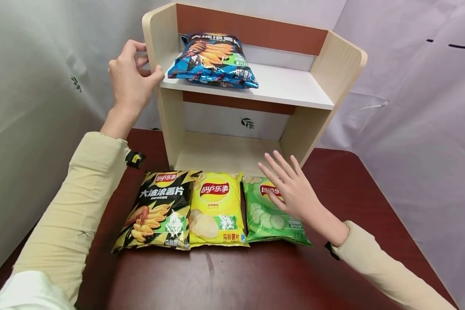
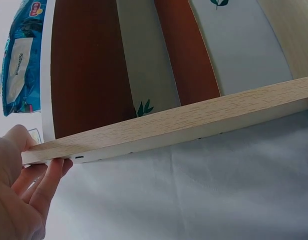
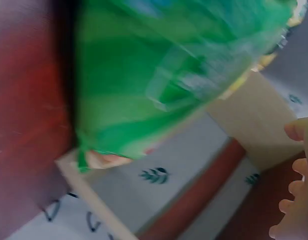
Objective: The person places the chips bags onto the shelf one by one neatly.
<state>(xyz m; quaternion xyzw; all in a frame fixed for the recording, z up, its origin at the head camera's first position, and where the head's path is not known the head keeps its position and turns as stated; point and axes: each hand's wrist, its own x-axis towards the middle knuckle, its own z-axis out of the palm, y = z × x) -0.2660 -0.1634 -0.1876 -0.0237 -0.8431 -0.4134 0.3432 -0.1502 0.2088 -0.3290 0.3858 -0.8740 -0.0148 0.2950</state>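
Observation:
My left hand [image 1: 133, 79] grips the front edge of the left side panel [image 2: 168, 117] of a small wooden shelf unit, thumb on the inner side and fingers outside. On the unit's upper board lies a blue chip bag [image 1: 215, 60], close to that hand. My right hand [image 1: 294, 189], fingers straight and spread, hovers over or near a green chip bag [image 1: 269, 224] and hides part of it; whether it touches the bag cannot be told. Left of the green bag lie a yellow chip bag [image 1: 217, 211] and a black chip bag [image 1: 159, 211] in a row.
The shelf's white upper board [image 1: 290, 84] extends right of the blue bag. Below it is the lower compartment's wooden floor [image 1: 224, 150], behind the bags. All stands on a dark red table [image 1: 217, 280], with pale sheeting [image 1: 422, 129] around it.

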